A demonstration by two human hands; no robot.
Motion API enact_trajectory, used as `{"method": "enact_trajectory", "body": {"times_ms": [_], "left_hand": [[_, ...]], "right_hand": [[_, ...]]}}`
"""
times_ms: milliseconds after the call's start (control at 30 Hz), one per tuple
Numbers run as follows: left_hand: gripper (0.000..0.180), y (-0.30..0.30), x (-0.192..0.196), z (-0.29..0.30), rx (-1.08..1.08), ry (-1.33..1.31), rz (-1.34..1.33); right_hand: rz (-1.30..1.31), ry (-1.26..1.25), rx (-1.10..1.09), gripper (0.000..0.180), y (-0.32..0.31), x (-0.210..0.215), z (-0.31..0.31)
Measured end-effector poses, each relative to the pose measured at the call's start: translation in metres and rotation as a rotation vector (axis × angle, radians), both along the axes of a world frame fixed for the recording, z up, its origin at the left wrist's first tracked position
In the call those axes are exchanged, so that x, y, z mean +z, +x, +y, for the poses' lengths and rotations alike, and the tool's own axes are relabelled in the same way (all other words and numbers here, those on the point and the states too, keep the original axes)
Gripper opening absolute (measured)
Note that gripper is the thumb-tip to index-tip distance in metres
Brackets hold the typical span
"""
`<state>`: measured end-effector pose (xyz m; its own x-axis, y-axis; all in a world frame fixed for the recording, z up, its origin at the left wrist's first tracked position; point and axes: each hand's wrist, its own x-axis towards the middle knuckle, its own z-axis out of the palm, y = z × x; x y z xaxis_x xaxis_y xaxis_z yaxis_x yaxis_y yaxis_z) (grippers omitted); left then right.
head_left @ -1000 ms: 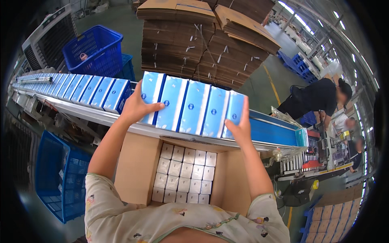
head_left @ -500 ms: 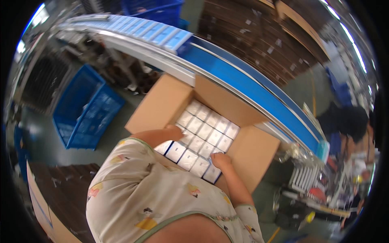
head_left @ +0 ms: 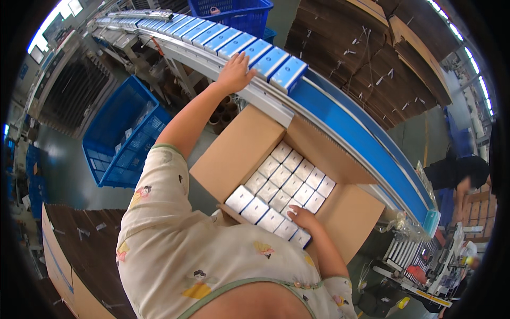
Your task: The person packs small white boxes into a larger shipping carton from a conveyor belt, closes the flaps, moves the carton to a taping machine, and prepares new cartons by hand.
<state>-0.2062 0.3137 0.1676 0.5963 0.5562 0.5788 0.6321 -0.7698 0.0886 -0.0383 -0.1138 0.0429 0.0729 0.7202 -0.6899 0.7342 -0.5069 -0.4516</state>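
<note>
An open cardboard carton [head_left: 236, 151] stands in front of me, filled with rows of white packs [head_left: 292, 184]. The row nearest me sits higher than the others. My left hand [head_left: 236, 73] reaches to the conveyor, fingers stretched out against the near ends of the blue-and-white packs [head_left: 260, 57] lined up there. Nothing is lifted in it. My right hand [head_left: 304, 218] rests on the packs at the carton's near right, its fingers loosely apart on their tops.
A blue conveyor belt [head_left: 350, 125] runs along the carton's far side. Left stands a blue plastic crate [head_left: 109, 162]; another blue crate [head_left: 234, 15] is behind the conveyor. Stacked flat cardboard [head_left: 340, 58] lies beyond. A person in dark clothes [head_left: 467, 173] bends at the far right.
My left hand has left the carton and moved up to the packs on the conveyor. My right hand stays at the carton's near right packs. The view has shifted.
</note>
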Motion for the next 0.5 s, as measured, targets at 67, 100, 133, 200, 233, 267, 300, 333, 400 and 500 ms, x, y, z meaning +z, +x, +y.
{"method": "enact_trajectory", "body": {"times_ms": [67, 100, 133, 200, 233, 267, 300, 333, 400, 500], "left_hand": [[0.045, 0.000, -0.002, 0.031, 0.012, 0.081, 0.127], [0.044, 0.005, 0.016, 0.042, 0.025, -0.203, 0.164], [0.044, 0.014, 0.050, 0.051, 0.015, -0.490, 0.216], [0.040, 0.010, 0.056, 0.085, 0.135, -0.511, 0.168], [0.038, -0.001, 0.042, 0.111, 0.250, -0.257, 0.081], [0.035, -0.010, 0.030, 0.129, 0.370, -0.206, 0.097], [0.033, -0.012, 0.021, 0.142, 0.483, -0.147, 0.110], [0.031, -0.003, 0.020, 0.143, 0.433, -0.089, 0.092], [0.030, 0.022, 0.008, 0.140, 0.288, -0.011, 0.126], [0.032, 0.034, 0.005, 0.123, 0.249, -0.165, 0.162]], "right_hand": [[0.046, 0.101, -0.020, 0.047, -0.003, 0.010, 0.007], [0.078, 0.072, -0.058, 0.047, -0.005, 0.028, 0.012], [0.074, 0.085, -0.080, 0.047, -0.004, 0.029, 0.007], [0.095, 0.053, -0.141, 0.043, -0.001, 0.044, 0.012], [0.135, 0.078, -0.198, 0.041, 0.000, 0.054, 0.016], [0.176, 0.100, -0.261, 0.039, 0.005, 0.062, 0.019], [0.212, 0.130, -0.329, 0.037, 0.009, 0.070, 0.023], [0.236, 0.226, -0.429, 0.030, 0.011, 0.087, 0.032], [0.341, 0.378, -0.708, 0.027, 0.020, 0.120, 0.049], [0.122, 0.721, -0.704, 0.028, 0.050, 0.148, 0.088]]}}
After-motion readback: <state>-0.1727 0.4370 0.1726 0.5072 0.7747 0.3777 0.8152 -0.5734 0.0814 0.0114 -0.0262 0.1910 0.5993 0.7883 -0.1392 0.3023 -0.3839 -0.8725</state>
